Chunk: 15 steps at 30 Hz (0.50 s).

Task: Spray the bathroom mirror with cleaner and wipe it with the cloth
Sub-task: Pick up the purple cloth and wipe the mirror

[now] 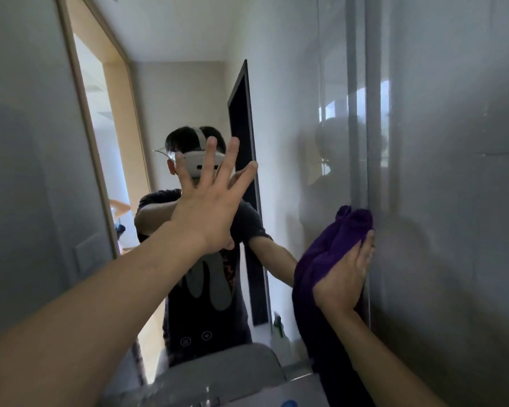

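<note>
The bathroom mirror (282,118) fills the middle of the view and reflects a person in a dark shirt. My left hand (209,201) is open, fingers spread, with its fingertips touching the glass. My right hand (347,274) presses a purple cloth (323,254) flat against the mirror's right edge, where it meets the grey wall. The cloth hangs down below the hand. A spray bottle with a green top (278,327) shows low in the mirror; I cannot tell whether it is the bottle itself or its reflection.
A grey wall (453,201) rises at the right and a grey panel (27,171) at the left. A white basin rim (218,365) lies below the mirror. A blue item (288,403) peeks in at the bottom edge.
</note>
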Tool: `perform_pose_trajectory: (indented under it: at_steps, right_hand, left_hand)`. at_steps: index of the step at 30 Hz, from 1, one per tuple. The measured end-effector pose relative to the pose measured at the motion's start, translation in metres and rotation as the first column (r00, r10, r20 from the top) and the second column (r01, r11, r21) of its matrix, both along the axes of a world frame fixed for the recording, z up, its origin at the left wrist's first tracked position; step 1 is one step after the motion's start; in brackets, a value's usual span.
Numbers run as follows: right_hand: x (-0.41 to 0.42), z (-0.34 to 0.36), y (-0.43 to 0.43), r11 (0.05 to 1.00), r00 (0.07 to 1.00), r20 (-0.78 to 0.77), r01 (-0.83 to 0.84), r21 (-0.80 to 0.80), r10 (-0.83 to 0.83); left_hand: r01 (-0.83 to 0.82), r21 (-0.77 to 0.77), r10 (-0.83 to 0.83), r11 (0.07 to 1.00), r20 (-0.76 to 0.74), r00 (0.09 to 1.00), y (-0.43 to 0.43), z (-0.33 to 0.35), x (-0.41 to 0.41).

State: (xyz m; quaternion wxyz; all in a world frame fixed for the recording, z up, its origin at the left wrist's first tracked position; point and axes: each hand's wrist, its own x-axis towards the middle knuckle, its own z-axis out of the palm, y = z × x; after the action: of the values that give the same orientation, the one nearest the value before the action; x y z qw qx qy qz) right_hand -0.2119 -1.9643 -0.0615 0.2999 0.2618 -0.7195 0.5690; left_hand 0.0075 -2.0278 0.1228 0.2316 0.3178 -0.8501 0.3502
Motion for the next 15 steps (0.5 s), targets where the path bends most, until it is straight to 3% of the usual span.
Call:
perform_pose_trajectory:
  at_steps: [4,6,9,15]
  right_hand:
    - [0.049,0.013,-0.017,0.997,0.994,0.090,-0.063,0.053,0.058]
    - [0.076,0.011,-0.027,0.977,0.986,-0.136,-0.071,0.202,0.099]
    - [0.103,-0.012,-0.040,0.931,0.814,-0.504,-0.114,0.347,0.288]
    - [0.071,-0.037,-0.036,0.907,0.561,-0.739,-0.051,0.418,0.372]
  left_hand:
    - [-0.013,-0.004,0.013,1.000,0.003,1.000,0.002,0.000,-0.001]
    - [-0.017,-0.010,0.017,1.000,0.013,1.000,0.003,0.001,0.000]
    - [-0.019,-0.025,0.019,1.000,0.012,1.000,0.004,0.001,0.002]
    - [-0.013,-0.018,0.013,1.000,0.000,1.000,0.006,0.001,0.004]
